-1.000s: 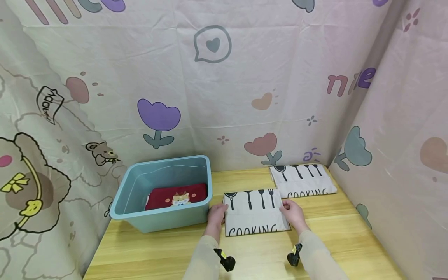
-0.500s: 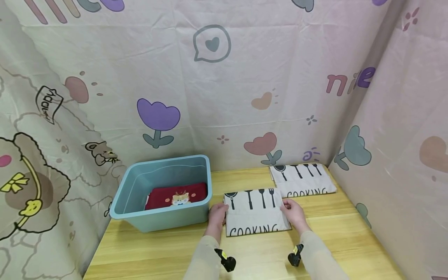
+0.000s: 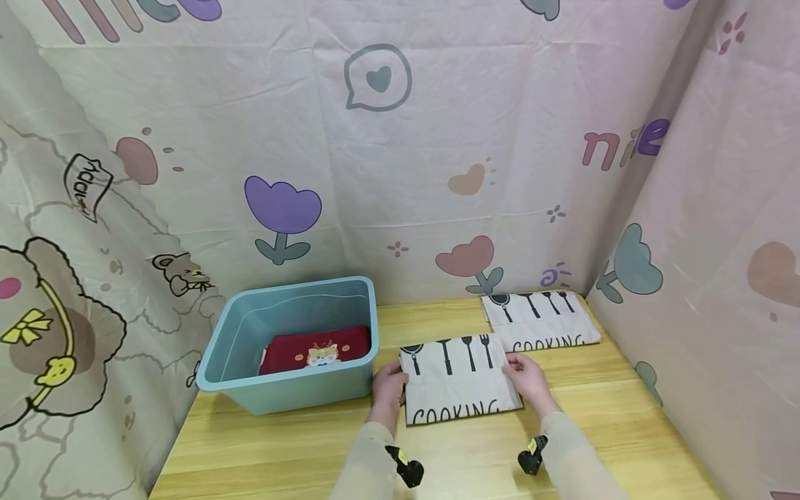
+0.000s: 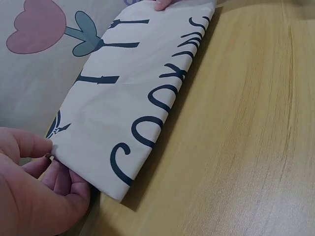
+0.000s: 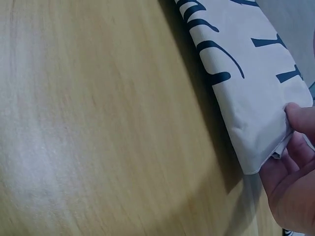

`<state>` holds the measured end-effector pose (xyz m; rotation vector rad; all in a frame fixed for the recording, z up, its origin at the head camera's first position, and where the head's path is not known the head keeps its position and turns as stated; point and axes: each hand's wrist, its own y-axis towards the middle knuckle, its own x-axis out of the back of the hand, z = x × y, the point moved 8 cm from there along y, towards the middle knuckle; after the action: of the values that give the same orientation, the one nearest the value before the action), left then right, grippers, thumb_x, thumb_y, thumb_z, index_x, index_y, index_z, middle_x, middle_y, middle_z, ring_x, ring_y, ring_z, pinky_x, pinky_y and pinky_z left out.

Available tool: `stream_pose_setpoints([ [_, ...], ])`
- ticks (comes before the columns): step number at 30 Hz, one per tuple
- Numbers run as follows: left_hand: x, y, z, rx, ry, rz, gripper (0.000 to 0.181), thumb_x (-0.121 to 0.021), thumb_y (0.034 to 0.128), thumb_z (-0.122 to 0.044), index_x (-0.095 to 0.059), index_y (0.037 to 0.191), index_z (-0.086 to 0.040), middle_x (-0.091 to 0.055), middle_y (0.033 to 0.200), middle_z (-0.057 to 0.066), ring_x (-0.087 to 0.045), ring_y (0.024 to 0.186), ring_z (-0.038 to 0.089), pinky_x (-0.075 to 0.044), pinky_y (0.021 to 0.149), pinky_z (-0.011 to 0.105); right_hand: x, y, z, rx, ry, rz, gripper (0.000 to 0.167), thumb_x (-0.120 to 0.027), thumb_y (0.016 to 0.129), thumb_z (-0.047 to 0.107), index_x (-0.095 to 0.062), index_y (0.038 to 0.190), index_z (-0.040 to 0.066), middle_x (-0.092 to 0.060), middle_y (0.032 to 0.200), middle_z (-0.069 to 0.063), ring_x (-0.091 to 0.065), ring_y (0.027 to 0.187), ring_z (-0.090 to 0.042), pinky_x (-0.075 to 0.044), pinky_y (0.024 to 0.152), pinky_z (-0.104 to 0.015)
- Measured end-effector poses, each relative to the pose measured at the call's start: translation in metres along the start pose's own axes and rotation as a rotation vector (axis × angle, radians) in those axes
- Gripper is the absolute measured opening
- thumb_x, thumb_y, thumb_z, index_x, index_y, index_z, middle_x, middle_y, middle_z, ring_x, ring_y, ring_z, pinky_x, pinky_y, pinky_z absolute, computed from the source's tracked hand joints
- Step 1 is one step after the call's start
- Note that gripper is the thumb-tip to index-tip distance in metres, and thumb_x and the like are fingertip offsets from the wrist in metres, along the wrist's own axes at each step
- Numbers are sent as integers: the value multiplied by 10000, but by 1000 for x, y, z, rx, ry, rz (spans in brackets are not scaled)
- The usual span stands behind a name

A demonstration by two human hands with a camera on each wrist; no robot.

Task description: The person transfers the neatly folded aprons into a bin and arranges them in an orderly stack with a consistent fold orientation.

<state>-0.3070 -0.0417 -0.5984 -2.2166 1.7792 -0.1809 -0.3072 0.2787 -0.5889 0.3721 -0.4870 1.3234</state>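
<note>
A folded white cloth (image 3: 459, 382), printed with dark kitchen utensils and the word COOKING, lies between my two hands near the middle of the wooden table. My left hand (image 3: 389, 389) pinches its left edge, the fingers (image 4: 64, 179) reaching underneath. On the opposite side, my right hand (image 3: 528, 380) grips the right edge, thumb on top and fingers below in the right wrist view. A shadow runs along the cloth's front edge in both wrist views, so that edge looks slightly raised from the table. The layers tucked beneath it are hidden.
Left of the hands stands a blue-green plastic bin (image 3: 306, 396) with a folded dark red cloth (image 3: 287, 354) inside. Another folded white cloth (image 3: 544, 323) with the same print lies at the back right. Printed curtains (image 3: 400, 173) hang behind the table (image 3: 275, 458) and at both sides.
The held cloth has shifted slightly to the right, and both hands have moved with it. The bin and the back cloth have stayed in place.
</note>
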Motion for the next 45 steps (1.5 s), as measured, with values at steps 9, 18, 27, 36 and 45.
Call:
stream_pose_setpoints([
  [9, 0, -1, 1, 36, 0, -36, 513, -568, 805, 102, -574, 1318, 78, -663, 1134, 236, -435, 469, 98, -336, 418, 184, 8, 0, -2, -27, 37, 17, 275, -624, 929, 64, -602, 1137, -114, -637, 1034, -205, -582, 991, -347, -495, 841, -424],
  [18, -2, -4, -4, 64, -12, -28, 544, -575, 827, 84, -546, 1367, 29, -651, 1167, 216, -473, 539, 108, -361, 462, 193, 19, -1, 8, -40, 76, 39, 312, -621, 955, 97, -579, 1191, -102, -620, 1123, -244, -568, 1070, -378, -470, 943, -486],
  [27, -1, -6, -13, 22, -43, -38, 516, -561, 809, 106, -587, 1320, 36, -646, 1189, 246, -404, 466, 74, -294, 402, 164, 21, 0, 12, -62, 126, 56, 310, -627, 958, 102, -584, 1189, -100, -624, 1118, -219, -571, 1063, -332, -481, 862, -325],
  [36, -2, -10, -21, 9, -85, -6, 522, -571, 834, 95, -573, 1349, 11, -657, 1182, 229, -414, 461, 64, -292, 412, 168, 30, -4, 20, -30, 113, 55, 322, -630, 956, 108, -587, 1187, -113, -635, 1111, -219, -579, 1026, -302, -474, 812, -245],
  [45, -4, -15, -35, -3, -97, 7, 513, -582, 839, 83, -584, 1345, -8, -679, 1097, 153, -433, 497, 86, -311, 467, 211, 39, -4, 26, -58, 170, 61, 364, -640, 954, 120, -565, 1220, -116, -652, 1064, -173, -598, 903, -173, -493, 735, -205],
])
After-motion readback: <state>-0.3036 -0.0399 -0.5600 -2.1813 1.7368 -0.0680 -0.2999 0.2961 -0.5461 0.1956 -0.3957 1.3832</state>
